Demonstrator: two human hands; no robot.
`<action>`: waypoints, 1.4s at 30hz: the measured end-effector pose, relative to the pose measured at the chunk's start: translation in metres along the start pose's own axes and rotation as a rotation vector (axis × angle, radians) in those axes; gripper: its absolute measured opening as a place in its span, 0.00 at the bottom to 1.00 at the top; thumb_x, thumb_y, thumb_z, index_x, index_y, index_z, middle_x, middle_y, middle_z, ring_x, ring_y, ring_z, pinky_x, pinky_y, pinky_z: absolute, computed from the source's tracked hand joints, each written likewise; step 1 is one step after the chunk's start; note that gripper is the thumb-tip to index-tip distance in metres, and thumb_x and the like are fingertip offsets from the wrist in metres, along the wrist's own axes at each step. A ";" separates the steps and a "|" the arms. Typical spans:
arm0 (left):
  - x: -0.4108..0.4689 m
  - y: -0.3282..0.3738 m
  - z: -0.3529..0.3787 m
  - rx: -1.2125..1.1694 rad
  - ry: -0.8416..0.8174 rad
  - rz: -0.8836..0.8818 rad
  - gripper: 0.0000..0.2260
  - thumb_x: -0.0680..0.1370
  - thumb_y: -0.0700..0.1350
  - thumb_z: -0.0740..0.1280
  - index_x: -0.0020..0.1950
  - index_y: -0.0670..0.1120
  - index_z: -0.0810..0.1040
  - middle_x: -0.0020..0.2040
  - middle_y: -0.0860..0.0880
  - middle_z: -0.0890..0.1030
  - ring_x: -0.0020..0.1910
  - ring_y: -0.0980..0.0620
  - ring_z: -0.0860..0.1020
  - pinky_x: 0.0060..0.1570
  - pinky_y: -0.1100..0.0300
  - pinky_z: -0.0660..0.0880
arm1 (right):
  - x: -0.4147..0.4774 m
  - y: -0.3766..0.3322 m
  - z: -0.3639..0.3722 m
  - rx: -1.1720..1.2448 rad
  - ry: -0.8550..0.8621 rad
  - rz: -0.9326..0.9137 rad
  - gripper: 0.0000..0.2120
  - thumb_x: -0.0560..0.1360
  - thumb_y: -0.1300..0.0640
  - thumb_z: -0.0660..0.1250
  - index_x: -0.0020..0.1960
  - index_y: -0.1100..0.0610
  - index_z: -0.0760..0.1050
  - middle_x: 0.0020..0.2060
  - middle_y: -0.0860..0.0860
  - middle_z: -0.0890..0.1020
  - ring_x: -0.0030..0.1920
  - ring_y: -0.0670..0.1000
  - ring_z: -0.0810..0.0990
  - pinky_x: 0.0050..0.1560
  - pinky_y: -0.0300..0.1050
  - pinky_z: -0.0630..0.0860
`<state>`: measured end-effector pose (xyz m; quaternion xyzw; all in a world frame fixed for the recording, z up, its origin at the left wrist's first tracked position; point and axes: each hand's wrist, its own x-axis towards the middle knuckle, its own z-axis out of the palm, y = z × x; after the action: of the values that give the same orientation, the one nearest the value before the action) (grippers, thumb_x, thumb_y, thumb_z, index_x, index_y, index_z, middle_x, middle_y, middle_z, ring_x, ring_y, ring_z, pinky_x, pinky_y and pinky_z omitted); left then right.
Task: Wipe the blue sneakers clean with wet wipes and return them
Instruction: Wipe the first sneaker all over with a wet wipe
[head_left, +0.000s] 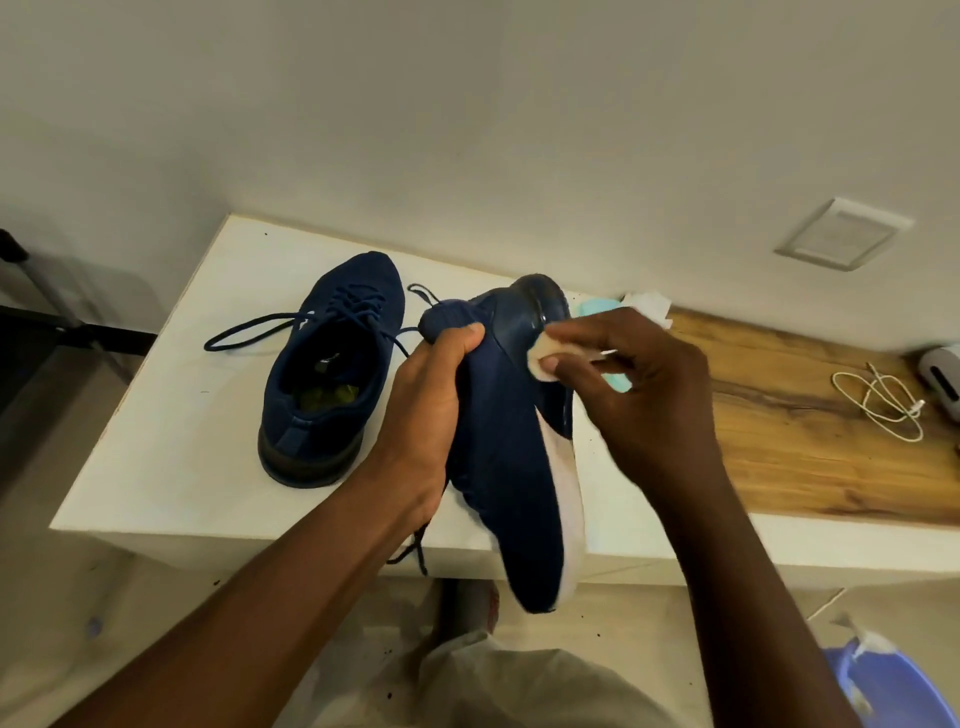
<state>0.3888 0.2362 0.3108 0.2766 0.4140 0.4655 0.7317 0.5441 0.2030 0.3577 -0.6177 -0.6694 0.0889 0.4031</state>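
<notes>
The white surface (171, 467) lies beneath the held sneaker (509, 467), and its wooden section (779, 441) runs off to that sneaker's right. The held sneaker is raised and turned on its side: the toe points back toward the person and overhangs the surface's near edge, the heel points away, and the white midsole faces right. The second sneaker (332, 364) stands upright on its sole just left of the held sneaker, laces trailing loose. The left hand (431, 405) is on the held sneaker's left flank, fingers curled tightly round the collar and tongue. The right hand (649, 384) is at its right, near the heel, pinching a folded wet wipe (543, 361) against the glossy heel part of the sole. The knit upper looks soft and likely to buckle under pressure, and the shoe seems light, so the firm collar is judged a sound place to hold it, with the stiff sole taking the rubbing. The damp, glossy heel may be slippery, so the wipe probably needs steady pressure. Partly hidden behind the right hand, just right of the held sneaker, is a teal pack (621, 382), and a crumpled white wipe (647, 306) lies beyond it. A white cable (883, 400) lies coiled well to the held sneaker's right.
</notes>
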 end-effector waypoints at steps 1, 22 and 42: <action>-0.001 0.001 0.000 0.003 -0.015 0.011 0.15 0.81 0.57 0.65 0.61 0.51 0.81 0.52 0.50 0.87 0.53 0.51 0.85 0.53 0.54 0.80 | -0.002 -0.001 0.003 -0.044 -0.012 -0.056 0.08 0.74 0.61 0.74 0.53 0.55 0.84 0.47 0.46 0.84 0.47 0.43 0.81 0.47 0.31 0.75; -0.033 0.007 0.011 0.015 -0.155 0.170 0.09 0.83 0.45 0.63 0.63 0.47 0.77 0.55 0.47 0.85 0.56 0.47 0.84 0.59 0.48 0.79 | -0.022 -0.017 0.005 -0.229 0.376 -0.018 0.05 0.78 0.59 0.68 0.53 0.57 0.80 0.49 0.51 0.80 0.52 0.47 0.74 0.51 0.35 0.70; -0.046 0.001 0.013 0.043 -0.156 0.235 0.08 0.84 0.44 0.63 0.62 0.48 0.76 0.55 0.48 0.85 0.56 0.49 0.84 0.57 0.52 0.80 | 0.003 -0.040 -0.008 -0.339 0.203 0.043 0.04 0.76 0.59 0.68 0.45 0.56 0.82 0.41 0.51 0.81 0.43 0.50 0.78 0.45 0.49 0.76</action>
<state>0.3892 0.1945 0.3334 0.3740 0.3307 0.5160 0.6961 0.5189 0.1937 0.3888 -0.6967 -0.6172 -0.0794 0.3568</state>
